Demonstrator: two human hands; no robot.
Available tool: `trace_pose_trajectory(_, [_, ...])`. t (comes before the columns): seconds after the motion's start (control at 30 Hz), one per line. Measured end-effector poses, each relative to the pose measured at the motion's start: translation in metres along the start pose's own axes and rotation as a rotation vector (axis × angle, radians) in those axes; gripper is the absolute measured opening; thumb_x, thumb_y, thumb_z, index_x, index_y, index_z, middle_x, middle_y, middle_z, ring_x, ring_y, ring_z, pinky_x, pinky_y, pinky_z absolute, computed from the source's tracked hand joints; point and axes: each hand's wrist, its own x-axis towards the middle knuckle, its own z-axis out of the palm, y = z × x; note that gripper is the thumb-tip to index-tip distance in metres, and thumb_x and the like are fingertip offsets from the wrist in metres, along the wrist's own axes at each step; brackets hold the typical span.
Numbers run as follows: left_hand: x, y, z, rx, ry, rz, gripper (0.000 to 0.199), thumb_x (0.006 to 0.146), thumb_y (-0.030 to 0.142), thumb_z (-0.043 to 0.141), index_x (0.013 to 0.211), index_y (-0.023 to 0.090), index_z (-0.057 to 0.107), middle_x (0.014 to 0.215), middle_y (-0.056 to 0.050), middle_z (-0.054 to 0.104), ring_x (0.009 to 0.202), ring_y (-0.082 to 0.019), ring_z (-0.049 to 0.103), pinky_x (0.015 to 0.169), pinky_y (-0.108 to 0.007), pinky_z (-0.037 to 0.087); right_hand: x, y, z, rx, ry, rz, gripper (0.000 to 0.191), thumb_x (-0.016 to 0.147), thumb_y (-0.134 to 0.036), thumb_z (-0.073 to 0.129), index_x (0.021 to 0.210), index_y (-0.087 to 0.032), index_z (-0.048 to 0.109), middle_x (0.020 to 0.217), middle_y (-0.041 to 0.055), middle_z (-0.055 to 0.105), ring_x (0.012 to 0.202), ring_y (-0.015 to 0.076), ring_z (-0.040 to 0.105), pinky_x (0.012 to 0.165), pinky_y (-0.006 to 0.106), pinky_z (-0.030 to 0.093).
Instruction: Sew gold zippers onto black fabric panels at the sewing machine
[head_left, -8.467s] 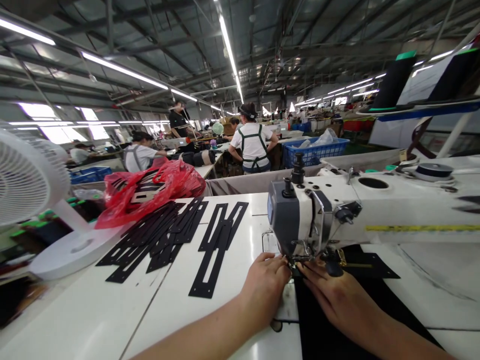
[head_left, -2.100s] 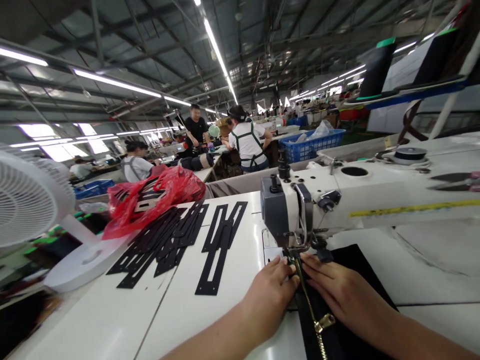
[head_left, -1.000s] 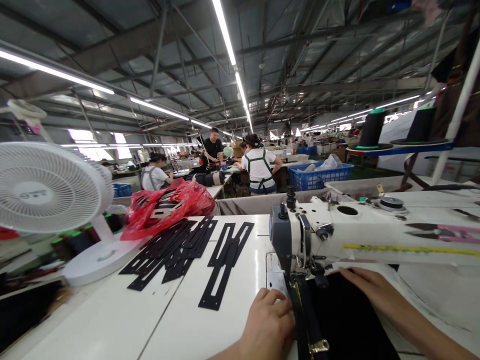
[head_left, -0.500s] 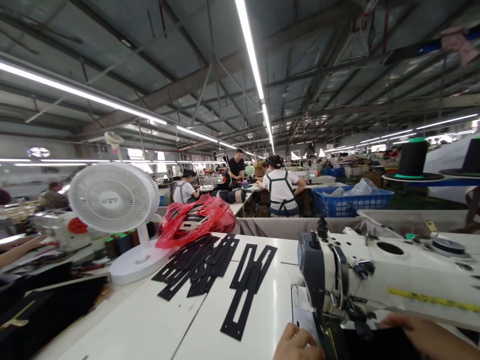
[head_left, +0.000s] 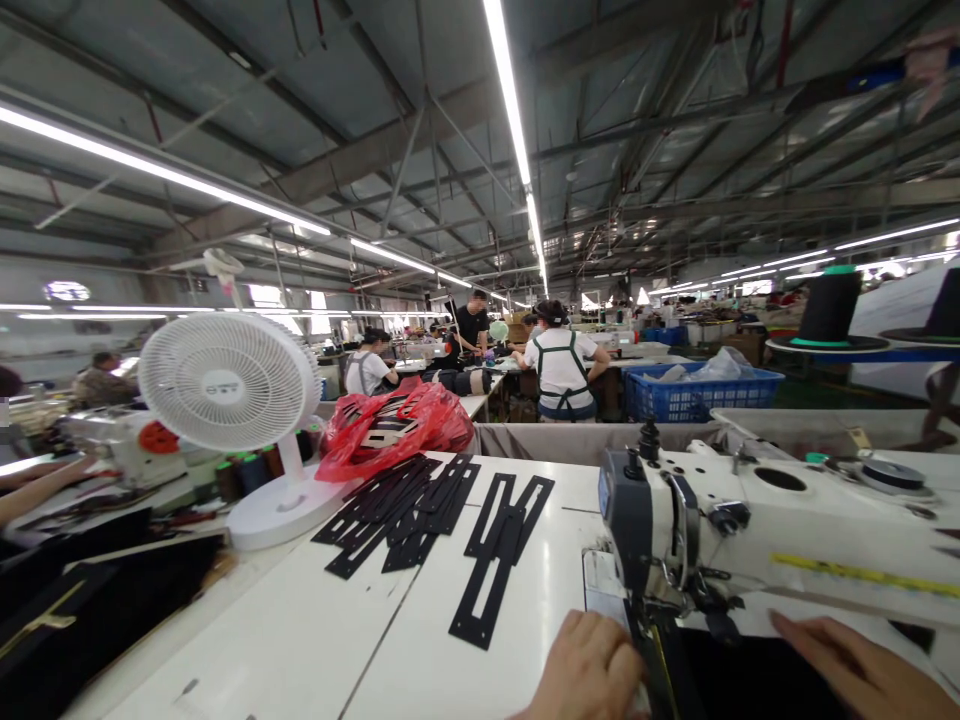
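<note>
A white sewing machine [head_left: 817, 540] with a dark grey head stands at the right. Under its needle area lies a piece of black fabric [head_left: 750, 675], running off the bottom of the picture. My left hand [head_left: 589, 665] is beside the needle area, on its left, with the fingers curled; what they hold, if anything, is hidden. On the right side of the fabric, my right hand [head_left: 862, 665] has its fingers stretched out and apart, at the cloth's edge. Several black slotted strips [head_left: 484, 590] lie on the white table [head_left: 300, 640], left of the machine, some overlapping.
A white fan [head_left: 229, 385] stands at the back left beside a red plastic bag [head_left: 397, 425] of cut pieces. Black material [head_left: 112, 610] lies at the far left. A thread cone [head_left: 829, 305] stands at the right. Beyond the table are a blue crate [head_left: 697, 395] and several co-workers [head_left: 562, 365].
My left hand has come up and shows more fully. My right hand's fingers have lifted and spread from the black fabric. The view has shifted slightly.
</note>
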Motion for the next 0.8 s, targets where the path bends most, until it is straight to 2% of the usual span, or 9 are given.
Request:
trace_pose_trajectory(0.07, [0.001, 0.004, -0.018, -0.114, -0.050, -0.026, 0.027, 0.076, 0.025, 0.061, 0.101, 0.015, 0.057, 0.099, -0.007, 0.064, 0.088, -0.019, 0.059, 0.075, -0.031, 0.049, -0.010, -0.009, 0.001, -0.070, -0.056, -0.064, 0.031, 0.071, -0.053, 0.053, 0.080, -0.025, 0.063, 0.071, 0.0073, 0.067, 0.065, 0.0255, 0.065, 0.061, 0.036, 0.052])
trace_pose_trajectory(0.13, [0.001, 0.006, -0.027, -0.177, -0.124, 0.056, 0.026, 0.081, 0.018, 0.055, 0.107, 0.017, 0.055, 0.106, -0.006, 0.063, 0.095, -0.018, 0.059, 0.089, -0.032, 0.046, -0.017, -0.023, 0.000, -0.185, 0.049, -0.257, 0.026, 0.077, -0.042, 0.048, 0.084, -0.020, 0.061, 0.072, 0.0069, 0.066, 0.062, 0.0227, 0.064, 0.059, 0.034, 0.053])
trace_pose_trajectory(0.17, [0.000, 0.006, -0.028, -0.194, -0.160, 0.085, 0.024, 0.083, 0.016, 0.052, 0.106, 0.017, 0.056, 0.106, -0.006, 0.064, 0.096, -0.018, 0.060, 0.093, -0.032, 0.045, -0.019, -0.030, 0.000, -0.263, 0.137, -0.353, 0.027, 0.080, -0.037, 0.043, 0.085, -0.017, 0.062, 0.077, 0.0099, 0.067, 0.066, 0.0235, 0.064, 0.062, 0.036, 0.053])
trace_pose_trajectory(0.23, [-0.002, 0.007, -0.027, -0.209, -0.210, 0.101, 0.021, 0.085, 0.016, 0.050, 0.105, 0.016, 0.057, 0.106, -0.007, 0.064, 0.098, -0.018, 0.060, 0.095, -0.033, 0.044, -0.026, -0.047, -0.001, -0.339, 0.206, -0.404, 0.033, 0.084, -0.028, 0.035, 0.089, -0.012, 0.064, 0.091, 0.0166, 0.066, 0.082, 0.0287, 0.063, 0.073, 0.044, 0.051])
trace_pose_trajectory(0.3, [-0.004, 0.008, -0.027, -0.208, -0.223, 0.083, 0.021, 0.087, 0.016, 0.048, 0.106, 0.015, 0.057, 0.109, -0.009, 0.064, 0.101, -0.020, 0.060, 0.095, -0.034, 0.045, -0.038, -0.067, 0.002, -0.369, 0.221, -0.458, 0.035, 0.088, -0.024, 0.032, 0.094, -0.012, 0.065, 0.100, 0.0168, 0.064, 0.093, 0.0294, 0.061, 0.080, 0.047, 0.049])
trace_pose_trajectory(0.37, [-0.004, 0.009, -0.028, -0.202, -0.213, 0.080, 0.020, 0.088, 0.016, 0.048, 0.106, 0.015, 0.057, 0.111, -0.009, 0.063, 0.102, -0.022, 0.060, 0.095, -0.036, 0.046, -0.053, -0.088, 0.010, -0.360, 0.207, -0.648, 0.031, 0.091, -0.023, 0.036, 0.099, -0.015, 0.065, 0.101, 0.0121, 0.065, 0.093, 0.0233, 0.062, 0.082, 0.040, 0.051])
trace_pose_trajectory(0.47, [-0.001, 0.011, -0.031, -0.209, -0.188, 0.089, 0.018, 0.088, 0.015, 0.048, 0.103, 0.013, 0.059, 0.109, -0.009, 0.064, 0.101, -0.023, 0.060, 0.094, -0.037, 0.047, -0.075, -0.111, 0.026, -0.346, 0.082, -0.770, 0.033, 0.089, -0.022, 0.042, 0.114, -0.010, 0.060, 0.115, 0.0125, 0.061, 0.104, 0.0212, 0.059, 0.085, 0.033, 0.053])
trace_pose_trajectory(0.57, [0.001, 0.012, -0.033, -0.215, -0.174, 0.088, 0.018, 0.088, 0.014, 0.049, 0.102, 0.011, 0.059, 0.107, -0.010, 0.065, 0.101, -0.023, 0.061, 0.094, -0.037, 0.048, -0.084, -0.115, 0.035, -0.379, 0.035, -0.799, 0.037, 0.086, -0.018, 0.043, 0.117, -0.004, 0.058, 0.123, 0.0156, 0.055, 0.110, 0.0248, 0.055, 0.086, 0.037, 0.053])
trace_pose_trajectory(0.8, [0.009, 0.013, -0.032, -0.179, -0.197, 0.087, 0.016, 0.085, 0.012, 0.051, 0.098, 0.011, 0.061, 0.098, -0.011, 0.066, 0.095, -0.022, 0.063, 0.091, -0.035, 0.050, -0.075, -0.109, 0.031, -0.364, 0.000, -0.805, 0.038, 0.087, -0.017, 0.040, 0.117, -0.005, 0.058, 0.123, 0.0158, 0.054, 0.110, 0.0244, 0.055, 0.087, 0.037, 0.052])
